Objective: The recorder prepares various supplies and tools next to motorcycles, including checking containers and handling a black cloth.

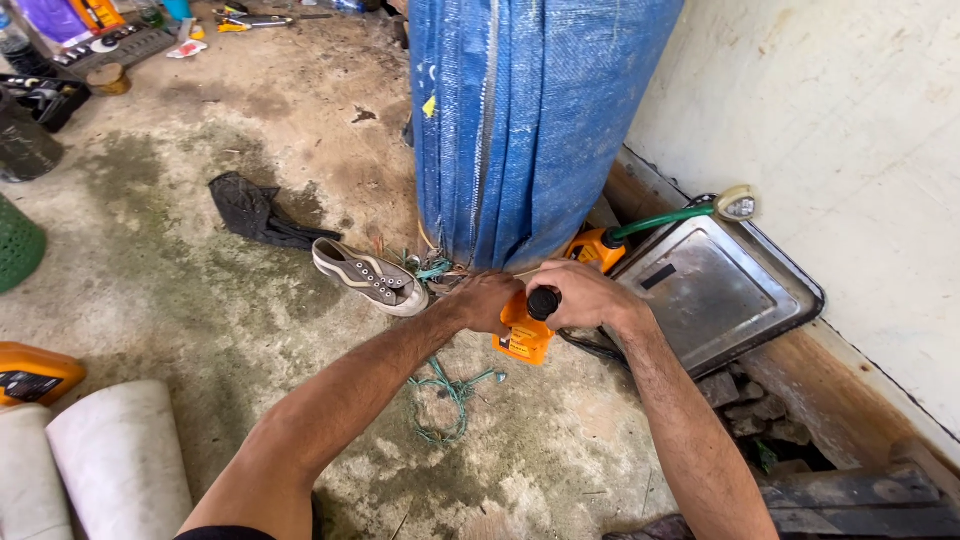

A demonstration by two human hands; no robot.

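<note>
Two bare hands are met low on the concrete floor [230, 330], at the foot of a column wrapped in blue tarpaulin [520, 120]. A small orange bottle [522, 338] is gripped around its body by the left hand [488, 300], and its black cap [543, 302] is closed on by the fingers of the right hand [585, 293]. The bottle is held just above the floor, near a tangle of green string [445, 395]. Just behind the right hand, a second orange container [592, 247] with a green hose [660, 220] is seen, beside a metal tray [720, 285] leaned against the wall. A grey shoe [368, 275] and a dark rag [255, 210] are lying to the left, well apart from the hands. Another orange container [35, 372] and white rolls [115, 455] are found at the lower left.
</note>
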